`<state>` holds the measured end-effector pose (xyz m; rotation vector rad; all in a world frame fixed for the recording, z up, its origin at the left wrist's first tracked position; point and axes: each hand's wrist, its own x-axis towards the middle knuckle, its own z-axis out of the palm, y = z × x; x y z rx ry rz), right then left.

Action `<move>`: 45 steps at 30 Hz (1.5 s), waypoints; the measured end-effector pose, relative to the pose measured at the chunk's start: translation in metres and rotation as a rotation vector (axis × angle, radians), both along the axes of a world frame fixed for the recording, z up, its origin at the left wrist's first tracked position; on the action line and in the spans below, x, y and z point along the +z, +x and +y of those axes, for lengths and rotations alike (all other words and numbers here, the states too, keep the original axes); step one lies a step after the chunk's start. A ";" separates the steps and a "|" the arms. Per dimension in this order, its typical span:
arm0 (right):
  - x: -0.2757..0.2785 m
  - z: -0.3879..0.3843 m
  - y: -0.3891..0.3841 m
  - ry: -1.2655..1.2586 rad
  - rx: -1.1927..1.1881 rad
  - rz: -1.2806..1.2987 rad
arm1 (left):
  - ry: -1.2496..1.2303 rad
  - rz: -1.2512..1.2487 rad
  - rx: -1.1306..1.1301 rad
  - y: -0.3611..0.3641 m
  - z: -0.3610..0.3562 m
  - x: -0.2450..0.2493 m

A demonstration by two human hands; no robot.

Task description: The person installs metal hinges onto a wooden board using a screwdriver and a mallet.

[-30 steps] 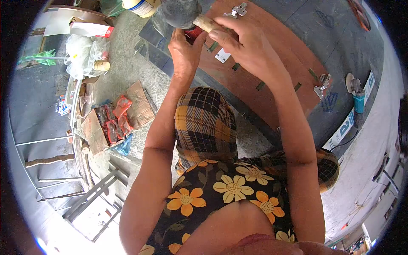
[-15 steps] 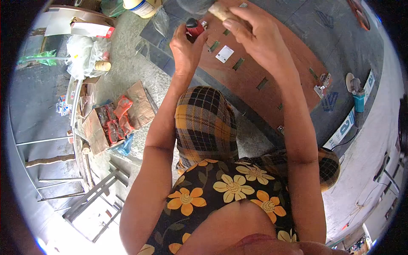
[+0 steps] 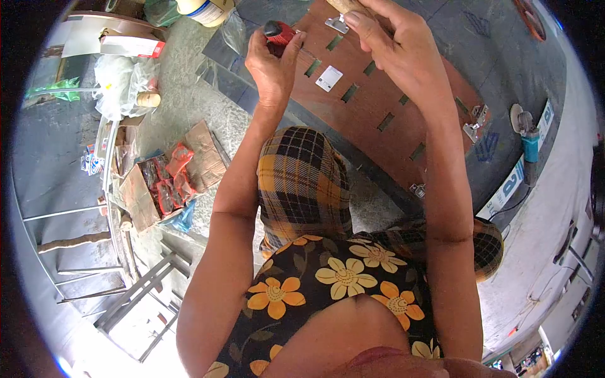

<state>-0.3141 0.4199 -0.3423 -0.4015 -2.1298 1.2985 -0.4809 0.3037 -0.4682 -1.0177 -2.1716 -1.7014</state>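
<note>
My left hand [image 3: 272, 68] is closed around a tool with a red and black handle [image 3: 282, 31]; its working end is hidden. Higher up and to the right, my right hand [image 3: 403, 47] grips a wooden-handled tool [image 3: 343, 6] whose head lies beyond the top edge. Both hands are over a brown board [image 3: 368, 104] with several narrow dark slots. A metal hinge [image 3: 337, 24] shows on the board just below the wooden handle. A white card [image 3: 329, 79] lies on the board, and more metal hinges [image 3: 476, 123] sit at its right end.
An angle grinder [image 3: 529, 138] stands at the right beside a lettered strip [image 3: 504, 192]. At left, an open cardboard box [image 3: 140, 198] holds red packets. A white bucket [image 3: 207, 11] and plastic bags [image 3: 120, 82] are at upper left, a metal frame [image 3: 138, 293] below.
My right hand has moved up and right with the wooden-handled tool, and a blurred grey head has left the view. The red and black handle now tilts more to the left.
</note>
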 end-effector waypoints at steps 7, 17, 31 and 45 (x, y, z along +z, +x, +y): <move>0.008 -0.003 0.002 0.044 -0.009 -0.016 | -0.054 0.037 0.004 0.004 0.002 0.002; 0.012 -0.007 0.004 0.006 -0.039 -0.130 | -0.073 0.033 0.010 0.006 0.004 0.000; 0.006 -0.008 0.003 0.068 -0.013 -0.031 | -0.069 0.055 0.004 0.007 0.002 -0.001; -0.001 -0.019 -0.004 0.126 -0.004 -0.025 | -0.050 0.043 -0.027 0.000 0.008 -0.016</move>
